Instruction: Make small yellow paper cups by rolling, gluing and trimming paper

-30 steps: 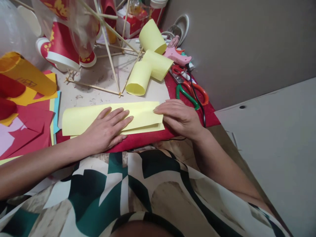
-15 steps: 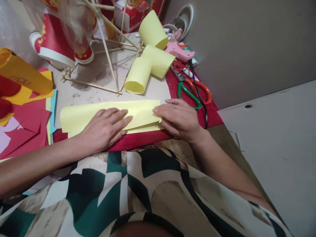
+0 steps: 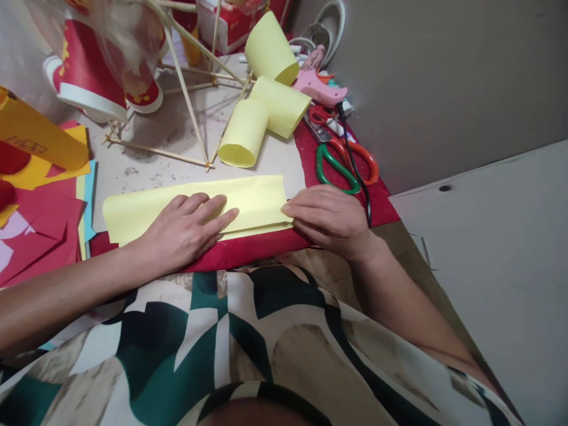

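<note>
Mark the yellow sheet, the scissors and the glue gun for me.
yellow sheet [image 3: 133, 210]: head view, bare left end, beside the left hand.
scissors [image 3: 364, 156]: head view, orange handle loop.
glue gun [image 3: 320, 90]: head view, pink body.

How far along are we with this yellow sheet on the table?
Done: three yellow paper tubes lie rolled behind, and the yellow sheet is folded over lengthwise. In hand: the left hand presses flat on the sheet while the right hand touches its right end; pinching or pressing, I cannot tell. Left, likely: the sheet is not yet rolled, and the glue gun and scissors lie untouched.
</note>
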A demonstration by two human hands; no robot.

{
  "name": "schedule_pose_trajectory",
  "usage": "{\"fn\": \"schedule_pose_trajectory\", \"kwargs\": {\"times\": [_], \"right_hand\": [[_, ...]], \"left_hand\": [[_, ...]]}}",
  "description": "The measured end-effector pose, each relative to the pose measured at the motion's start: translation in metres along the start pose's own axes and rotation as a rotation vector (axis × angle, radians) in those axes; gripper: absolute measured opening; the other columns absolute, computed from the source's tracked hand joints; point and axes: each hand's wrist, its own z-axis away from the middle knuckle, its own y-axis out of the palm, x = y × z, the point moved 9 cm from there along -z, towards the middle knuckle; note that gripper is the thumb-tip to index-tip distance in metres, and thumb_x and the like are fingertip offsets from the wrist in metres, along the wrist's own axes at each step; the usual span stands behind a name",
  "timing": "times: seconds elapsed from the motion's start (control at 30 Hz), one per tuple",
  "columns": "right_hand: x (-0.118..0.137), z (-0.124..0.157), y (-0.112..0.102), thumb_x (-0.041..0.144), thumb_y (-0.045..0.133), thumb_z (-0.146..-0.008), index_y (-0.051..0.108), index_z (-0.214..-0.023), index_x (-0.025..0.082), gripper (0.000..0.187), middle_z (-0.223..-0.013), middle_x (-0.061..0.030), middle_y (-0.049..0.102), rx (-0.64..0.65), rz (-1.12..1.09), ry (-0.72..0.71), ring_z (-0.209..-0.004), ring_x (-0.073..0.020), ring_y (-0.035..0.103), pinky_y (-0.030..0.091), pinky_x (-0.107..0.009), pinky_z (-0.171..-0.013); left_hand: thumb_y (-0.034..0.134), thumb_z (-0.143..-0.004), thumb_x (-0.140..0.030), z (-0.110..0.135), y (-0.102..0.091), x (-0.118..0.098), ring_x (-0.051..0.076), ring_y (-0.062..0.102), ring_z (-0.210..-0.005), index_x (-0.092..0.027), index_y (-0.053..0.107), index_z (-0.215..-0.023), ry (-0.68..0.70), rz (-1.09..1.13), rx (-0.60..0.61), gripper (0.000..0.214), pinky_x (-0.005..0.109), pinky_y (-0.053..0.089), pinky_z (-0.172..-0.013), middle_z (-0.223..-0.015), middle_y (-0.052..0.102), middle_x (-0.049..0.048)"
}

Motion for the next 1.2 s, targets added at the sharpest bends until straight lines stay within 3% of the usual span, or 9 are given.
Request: {"fn": "schedule_pose_trajectory", "kwargs": {"times": [0.2,0.4,0.6,0.83,1.03,1.2], "right_hand": [[-0.001,0.003,0.007,0.009,0.066,-0.089,0.069,-0.099,0.015,0.011,-0.097,-0.013,0.077,0.138,0.042,0.061,-0.089,-0.0271,0.074,0.058,-0.041,-0.075],[-0.004,0.004,0.006,0.011,0.065,-0.09,0.072,-0.097,0.015,0.01,-0.099,-0.012,0.077,0.18,0.021,0.111,-0.092,-0.0267,0.074,0.057,-0.041,-0.077],[-0.006,-0.003,0.003,0.012,0.064,-0.089,0.069,-0.094,0.019,0.011,-0.097,-0.0084,0.078,0.169,0.029,0.136,-0.089,-0.0233,0.073,0.057,-0.038,-0.077],[-0.013,0.001,0.002,0.012,0.063,-0.087,0.066,-0.094,0.021,0.012,-0.097,-0.0079,0.077,0.129,0.009,0.2,-0.09,-0.0243,0.073,0.059,-0.039,-0.078],[-0.012,0.001,0.004,0.011,0.066,-0.086,0.065,-0.092,0.019,0.01,-0.099,-0.0111,0.076,0.149,0.007,0.187,-0.091,-0.0265,0.073,0.058,-0.04,-0.076],[-0.013,0.003,0.004,0.012,0.066,-0.086,0.065,-0.092,0.022,0.011,-0.101,-0.0084,0.076,0.152,0.008,0.2,-0.094,-0.025,0.072,0.058,-0.04,-0.079]], "left_hand": [[0.047,-0.104,-0.03,-0.002,-0.001,-0.002,0.032,0.062,-0.109,-0.02,0.058,-0.141,0.018,-0.02,0.029,0.04,0.044,0.053,-0.081,-0.136,0.062,0.0155],[0.046,-0.104,-0.028,-0.002,-0.002,-0.002,0.032,0.062,-0.11,-0.02,0.058,-0.141,0.005,-0.014,0.028,0.04,0.043,0.054,-0.083,-0.135,0.063,0.0165],[0.045,-0.104,-0.026,-0.003,-0.003,-0.004,0.036,0.061,-0.121,-0.02,0.058,-0.143,-0.017,0.021,0.017,0.041,0.046,0.053,-0.087,-0.144,0.059,0.0199],[0.047,-0.104,-0.031,-0.003,-0.002,-0.004,0.037,0.055,-0.134,-0.014,0.058,-0.141,-0.012,0.129,-0.032,0.043,0.05,0.049,-0.104,-0.148,0.058,0.0188],[0.048,-0.104,-0.037,-0.002,0.002,-0.004,0.038,0.055,-0.135,-0.01,0.055,-0.144,-0.004,0.18,-0.003,0.049,0.051,0.051,-0.103,-0.15,0.055,0.0199],[0.046,-0.105,-0.039,-0.001,0.004,-0.004,0.038,0.055,-0.136,-0.01,0.054,-0.146,0.0,0.173,0.012,0.05,0.051,0.051,-0.102,-0.152,0.054,0.0196]]}}
